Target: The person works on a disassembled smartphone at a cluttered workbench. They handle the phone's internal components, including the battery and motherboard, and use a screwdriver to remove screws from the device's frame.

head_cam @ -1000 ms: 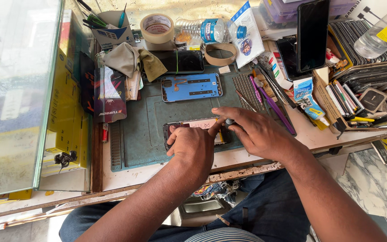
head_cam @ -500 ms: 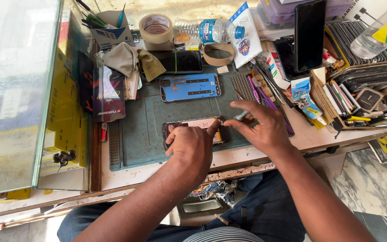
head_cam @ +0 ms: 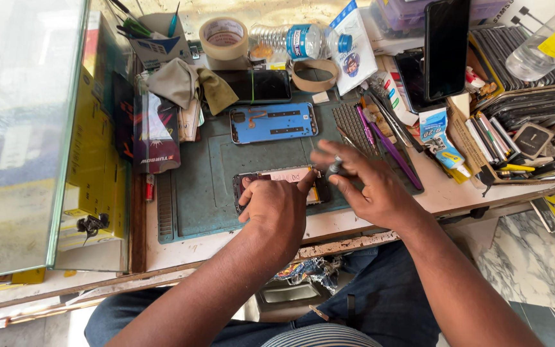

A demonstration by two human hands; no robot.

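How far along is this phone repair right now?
Done: the blue back cover lies apart on the mat. In hand: the left hand pins the opened phone, and the right hand holds a small tool by its edge. Left: the phone is uncovered.

Left hand: my left hand presses down on the opened phone, fingers spread over its near half.
Right hand: my right hand hovers just right of that phone, thumb and fingers pinched around a small dark tool; its tip is too small to make out.
Mat: the phone lies on a grey-green work mat on the desk.
Farther back: a blue phone back lies flat on the mat, with a dark phone behind it.
Beyond: a tape roll and a plastic bottle on its side.
Right side: purple tools lie beside my right hand.
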